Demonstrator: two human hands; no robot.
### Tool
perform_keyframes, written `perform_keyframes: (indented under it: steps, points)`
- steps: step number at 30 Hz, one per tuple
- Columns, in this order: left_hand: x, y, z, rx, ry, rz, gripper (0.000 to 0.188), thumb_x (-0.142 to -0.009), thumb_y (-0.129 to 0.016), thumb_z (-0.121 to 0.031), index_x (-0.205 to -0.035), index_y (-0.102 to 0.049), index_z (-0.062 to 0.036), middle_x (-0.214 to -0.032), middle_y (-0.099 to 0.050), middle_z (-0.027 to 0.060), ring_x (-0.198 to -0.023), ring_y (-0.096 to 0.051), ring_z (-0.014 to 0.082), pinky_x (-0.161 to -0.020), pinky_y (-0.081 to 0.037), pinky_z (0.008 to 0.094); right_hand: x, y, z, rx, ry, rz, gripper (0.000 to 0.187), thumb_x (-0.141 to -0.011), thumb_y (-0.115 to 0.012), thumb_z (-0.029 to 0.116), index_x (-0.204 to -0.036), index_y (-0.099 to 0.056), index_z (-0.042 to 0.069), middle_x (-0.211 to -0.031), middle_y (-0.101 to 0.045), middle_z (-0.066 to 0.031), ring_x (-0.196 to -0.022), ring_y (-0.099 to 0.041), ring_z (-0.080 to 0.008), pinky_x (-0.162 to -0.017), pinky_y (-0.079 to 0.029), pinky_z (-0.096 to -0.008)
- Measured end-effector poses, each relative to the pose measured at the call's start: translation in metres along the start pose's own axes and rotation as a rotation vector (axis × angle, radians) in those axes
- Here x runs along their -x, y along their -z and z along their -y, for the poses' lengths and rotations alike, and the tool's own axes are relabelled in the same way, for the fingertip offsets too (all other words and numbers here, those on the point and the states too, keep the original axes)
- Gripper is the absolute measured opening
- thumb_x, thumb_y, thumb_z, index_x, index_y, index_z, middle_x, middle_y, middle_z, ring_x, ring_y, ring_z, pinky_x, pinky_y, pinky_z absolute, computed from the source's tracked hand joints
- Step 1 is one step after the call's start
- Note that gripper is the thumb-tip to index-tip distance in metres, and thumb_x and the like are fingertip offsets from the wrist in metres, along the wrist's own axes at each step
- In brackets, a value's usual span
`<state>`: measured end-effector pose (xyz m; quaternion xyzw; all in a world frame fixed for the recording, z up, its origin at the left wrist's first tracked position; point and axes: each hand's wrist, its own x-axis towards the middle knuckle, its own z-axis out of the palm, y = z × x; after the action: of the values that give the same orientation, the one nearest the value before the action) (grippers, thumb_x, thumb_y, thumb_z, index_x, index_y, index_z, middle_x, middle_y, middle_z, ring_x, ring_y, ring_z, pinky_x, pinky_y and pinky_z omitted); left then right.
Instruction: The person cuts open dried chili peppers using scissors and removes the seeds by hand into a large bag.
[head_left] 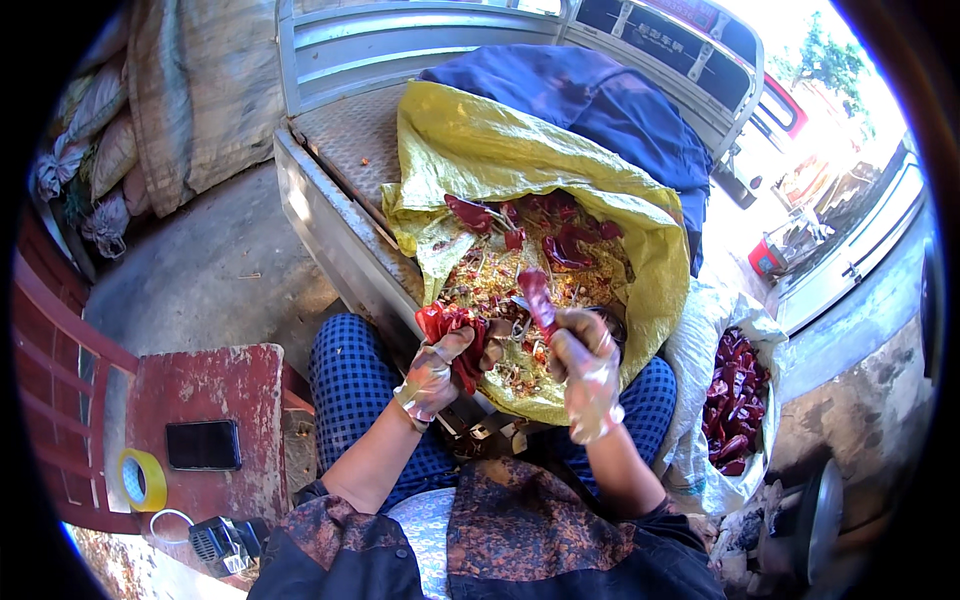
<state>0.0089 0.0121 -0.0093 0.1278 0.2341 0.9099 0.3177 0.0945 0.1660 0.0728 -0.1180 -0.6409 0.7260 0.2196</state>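
My left hand [432, 375], in a thin stained covering, is closed around several split red dried chili peppers [462, 340]. To its right, my right hand [588, 370] pinches one dark red chili pepper [537, 296] that points up and away from me. A small shiny sliver shows beside this pepper; I cannot make out what it is. Both hands are above the near part of an opened yellow woven sack [500, 130]. On the sack lie pale yellow chili seeds [490, 268], bits of stem and more dark red peppers [570, 245].
The sack rests on a metal truck bed [345, 145], beside a dark blue cloth [590, 90]. At my right stands a white woven sack [695, 350] of red peppers. On my left, a worn red chair [255, 385] bears a phone [203, 444] and a yellow tape roll [152, 480].
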Motion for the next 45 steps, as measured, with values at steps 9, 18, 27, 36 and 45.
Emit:
perform_keyframes:
  steps: [9, 18, 27, 36, 45]
  points:
    - [-0.007, 0.034, 0.024, 0.098, -0.028, -0.012, 0.028, -0.080, -0.065, -0.010, -0.106, -0.057, -0.0060, -0.109, -0.061, 0.0095, -0.102, -0.059, 0.0247, -0.095, -0.045, 0.0399, 0.034, -0.016, -0.052, 0.575, 0.404, 0.081, 0.025, -0.077, -0.063, -0.005, -0.100, -0.056, 0.003, -0.085, -0.061, -0.0058, -0.076, -0.060, -0.0149, -0.070, -0.048, -0.0254]
    - [0.005, 0.018, 0.019, -0.017, 0.016, -0.002, 0.052, -0.073, -0.066, -0.007, -0.121, -0.047, -0.0056, -0.114, -0.058, 0.0125, -0.106, -0.057, 0.0268, -0.097, -0.043, 0.0418, 0.016, -0.009, -0.016, 0.767, 0.092, 0.582, 0.015, -0.073, -0.056, 0.004, -0.088, -0.054, 0.006, -0.068, -0.055, -0.0065, -0.060, -0.057, -0.0249, -0.055, -0.045, -0.0320]
    - [0.006, -0.003, 0.006, -0.148, 0.032, 0.080, 0.066, -0.070, -0.070, -0.004, -0.130, -0.043, -0.0047, -0.106, -0.061, 0.0068, -0.099, -0.059, 0.0212, -0.088, -0.048, 0.0362, -0.009, -0.006, 0.002, 1.132, 0.566, 0.715, 0.010, -0.074, -0.061, 0.014, -0.082, -0.059, 0.009, -0.066, -0.058, -0.0110, -0.061, -0.060, -0.0313, -0.055, -0.048, -0.0386]
    - [0.006, 0.016, 0.015, -0.085, 0.145, 0.118, 0.076, -0.063, -0.077, -0.006, -0.131, -0.042, 0.0000, -0.118, -0.057, 0.0060, -0.111, -0.053, 0.0189, -0.092, -0.043, 0.0302, -0.019, -0.006, 0.012, 0.575, 0.235, 0.537, 0.019, -0.081, -0.062, 0.008, -0.099, -0.064, 0.002, -0.087, -0.062, -0.0075, -0.082, -0.059, -0.0177, -0.073, -0.046, -0.0280]
    - [0.013, 0.022, 0.006, -0.325, 0.222, 0.200, 0.063, -0.061, -0.074, 0.004, -0.120, -0.052, -0.0027, -0.107, -0.060, 0.0055, -0.091, -0.060, 0.0175, -0.077, -0.049, 0.0307, -0.013, -0.001, 0.021, 0.726, 0.387, 0.706, 0.025, -0.074, -0.059, 0.000, -0.098, -0.063, 0.003, -0.083, -0.061, -0.0058, -0.074, -0.060, -0.0173, -0.065, -0.048, -0.0275]
